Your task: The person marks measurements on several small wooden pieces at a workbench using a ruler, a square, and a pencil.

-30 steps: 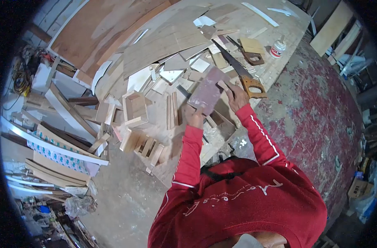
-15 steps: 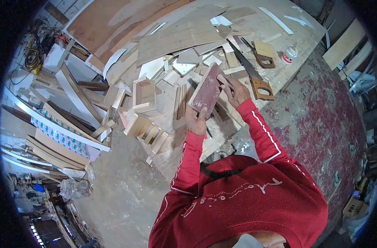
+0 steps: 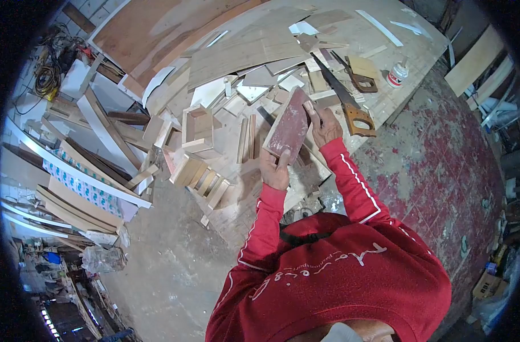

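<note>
A flat board with a dusty reddish-brown face is tilted above the worktable. My left hand grips its lower end, thumb on the reddish face. At the board's upper right edge, my right hand pinches a small pale wooden piece against or close beside it; contact is hard to make out. Left of the hands, an open wooden box and a slatted wooden piece lie on the table. Narrow wooden strips rest between the box and the board.
A handsaw and a smaller saw lie to the right, near a white glue jar. Plywood sheets and offcuts cover the worktable further back. Long boards are stacked at the left.
The board and my left hand have moved slightly right and down. My right hand has shifted a little, its fingers still near the board's edge.
</note>
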`<state>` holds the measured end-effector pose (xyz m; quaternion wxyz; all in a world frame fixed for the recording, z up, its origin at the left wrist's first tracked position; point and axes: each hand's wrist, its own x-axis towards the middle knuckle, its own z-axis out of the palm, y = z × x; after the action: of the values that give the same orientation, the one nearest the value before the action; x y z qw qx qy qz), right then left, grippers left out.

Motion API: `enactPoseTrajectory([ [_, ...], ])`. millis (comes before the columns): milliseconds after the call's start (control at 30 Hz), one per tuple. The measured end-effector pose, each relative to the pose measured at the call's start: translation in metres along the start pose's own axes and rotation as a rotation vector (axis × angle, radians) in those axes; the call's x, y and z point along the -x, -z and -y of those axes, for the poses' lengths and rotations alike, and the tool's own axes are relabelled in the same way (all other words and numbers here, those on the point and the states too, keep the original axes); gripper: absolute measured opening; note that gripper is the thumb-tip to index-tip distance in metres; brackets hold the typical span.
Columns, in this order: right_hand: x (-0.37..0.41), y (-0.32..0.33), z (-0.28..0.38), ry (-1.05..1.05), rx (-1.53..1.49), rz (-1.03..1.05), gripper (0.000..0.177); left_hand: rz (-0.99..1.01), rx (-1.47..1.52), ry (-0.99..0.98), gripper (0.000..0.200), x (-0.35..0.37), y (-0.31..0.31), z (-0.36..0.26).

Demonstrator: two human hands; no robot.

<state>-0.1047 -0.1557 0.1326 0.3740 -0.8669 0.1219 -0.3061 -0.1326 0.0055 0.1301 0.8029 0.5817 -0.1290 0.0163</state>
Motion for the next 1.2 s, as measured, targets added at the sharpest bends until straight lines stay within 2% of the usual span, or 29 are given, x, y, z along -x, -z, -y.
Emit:
enactPoseTrajectory([
  [100, 0.004, -0.002, 0.003, -0.038, 0.041, 0.023, 0.031, -0.001, 0.016, -0.027, 0.041, -0.001, -0.004, 0.002],
  [167, 0.008, -0.005, 0.009, 0.090, 0.025, -0.012, 0.028, -0.012, -0.015, -0.037, 0.041, 0.000, -0.009, 0.000],
  [200, 0.002, -0.005, 0.006, 0.089, 0.025, -0.011, 0.028, -0.027, -0.046, -0.041, 0.040, 0.002, -0.011, -0.002],
  [267, -0.015, -0.005, -0.004, 0.219, 0.214, -0.169, 0.026, -0.025, -0.064, -0.045, 0.039, 0.007, -0.013, -0.002],
  [333, -0.017, 0.008, 0.010, 0.263, 0.218, -0.104, 0.025, -0.010, -0.077, -0.058, 0.038, 0.004, -0.014, -0.005],
  [400, -0.014, 0.014, 0.017, 0.598, 0.253, -0.039, 0.022, -0.006, -0.190, -0.115, 0.038, 0.002, -0.010, -0.013],
  [433, -0.021, 0.015, 0.008, 0.542, 0.335, -0.016, 0.020, -0.009, -0.191, -0.109, 0.038, 0.005, -0.012, -0.017],
  [533, -0.023, 0.015, 0.011, 0.475, 0.321, 0.036, 0.020, 0.033, -0.344, -0.115, 0.040, 0.003, -0.017, -0.023],
  [567, -0.018, 0.019, 0.011, 0.584, 0.243, 0.149, 0.023, -0.040, -0.298, -0.143, 0.040, -0.002, -0.016, -0.020],
  [600, -0.011, 0.021, 0.014, 0.583, 0.245, 0.148, 0.023, -0.114, -0.252, -0.170, 0.041, -0.005, -0.013, -0.019],
  [633, -0.006, 0.021, 0.017, 0.442, 0.053, 0.152, 0.024, -0.054, -0.228, -0.097, 0.040, -0.009, -0.005, -0.020],
  [700, -0.005, 0.017, 0.015, 0.150, -0.240, 0.086, 0.029, -0.054, -0.174, -0.095, 0.040, -0.007, -0.008, -0.021],
  [733, -0.003, 0.011, 0.012, 0.148, -0.241, 0.086, 0.029, -0.053, -0.127, -0.093, 0.040, -0.006, -0.010, -0.023],
  [833, 0.005, -0.009, 0.012, 0.104, -0.100, -0.153, 0.033, -0.019, -0.194, -0.112, 0.039, -0.001, -0.018, -0.018],
  [1000, 0.010, -0.010, 0.011, 0.118, -0.115, -0.120, 0.033, -0.043, -0.249, -0.125, 0.034, -0.001, -0.018, -0.010],
  [1100, 0.003, -0.007, 0.016, 0.083, -0.031, -0.042, 0.031, -0.014, -0.229, -0.128, 0.032, 0.006, -0.023, -0.015],
  [1167, -0.015, -0.009, 0.014, 0.003, 0.169, -0.107, 0.027, -0.048, -0.271, -0.140, 0.032, 0.013, -0.033, -0.022],
  [1200, -0.010, -0.007, 0.020, 0.001, 0.170, -0.115, 0.027, -0.040, -0.270, -0.144, 0.032, 0.008, -0.030, -0.019],
])
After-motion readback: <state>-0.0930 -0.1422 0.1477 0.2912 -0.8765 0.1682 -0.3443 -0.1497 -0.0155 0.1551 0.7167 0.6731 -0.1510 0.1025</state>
